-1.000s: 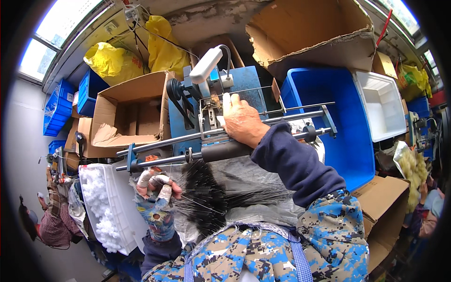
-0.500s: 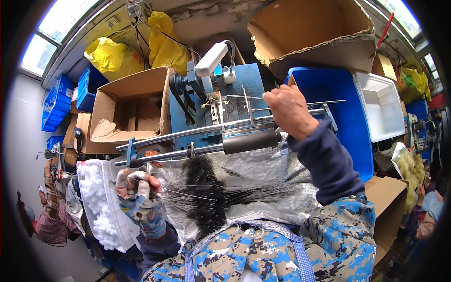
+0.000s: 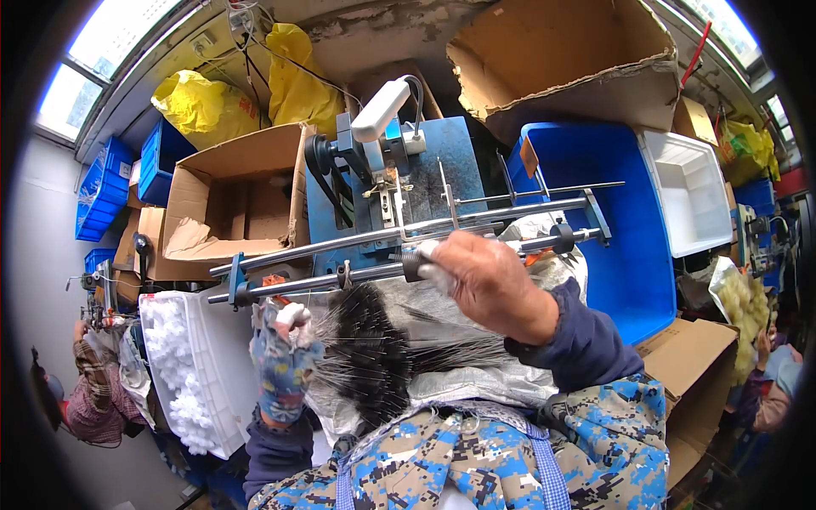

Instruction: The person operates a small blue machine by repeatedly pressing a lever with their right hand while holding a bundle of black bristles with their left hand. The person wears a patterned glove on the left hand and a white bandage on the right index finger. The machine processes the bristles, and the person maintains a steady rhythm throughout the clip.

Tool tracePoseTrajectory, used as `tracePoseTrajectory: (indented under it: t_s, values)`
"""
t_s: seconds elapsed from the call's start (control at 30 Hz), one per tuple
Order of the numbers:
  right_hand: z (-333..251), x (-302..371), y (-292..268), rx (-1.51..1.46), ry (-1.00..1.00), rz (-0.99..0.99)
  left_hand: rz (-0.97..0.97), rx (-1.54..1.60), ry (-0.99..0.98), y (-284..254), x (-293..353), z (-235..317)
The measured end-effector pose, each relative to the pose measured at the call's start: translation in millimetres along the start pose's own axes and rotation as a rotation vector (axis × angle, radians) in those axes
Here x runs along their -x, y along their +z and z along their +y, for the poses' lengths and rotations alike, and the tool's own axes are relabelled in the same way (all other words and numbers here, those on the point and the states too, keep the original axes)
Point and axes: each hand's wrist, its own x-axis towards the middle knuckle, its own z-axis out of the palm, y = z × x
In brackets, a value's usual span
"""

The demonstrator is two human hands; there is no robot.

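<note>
My right hand is closed over the dark foam sleeve on the lower metal rod, hiding most of it. A small grey ridged piece shows at its fingertips, too blurred to name. My left hand, fingertips wrapped in white tape and a patterned sleeve cover on the wrist, is closed beside the wire ends left of the bundle. What it pinches is hidden. Across my lap lies a bundle of thin wires with black bristles, on a whitish plastic sheet. Beyond stands a blue bench machine with rods across its front.
A white crate of white fluffy pieces stands at left. An open cardboard box is beyond it. On the right are a deep blue bin and a white tray. Other people sit at both sides.
My right hand has come down and left, from above the rods to the foam sleeve. My left hand has moved slightly right and turned, closer to the wire ends.
</note>
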Motion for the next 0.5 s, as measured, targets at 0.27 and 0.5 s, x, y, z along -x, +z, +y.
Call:
tracePoseTrajectory:
  t_s: [0.27, 0.5]
  values:
    - [100.3, -71.9, 42.1, 0.72, 0.147, -0.079, -0.431, -0.957, -0.065, 58.3, -32.7, -115.0]
    - [103.6, -71.7, 48.5, 0.73, 0.169, -0.103, -0.347, -0.661, -0.295, 30.2, -14.4, -88.4]
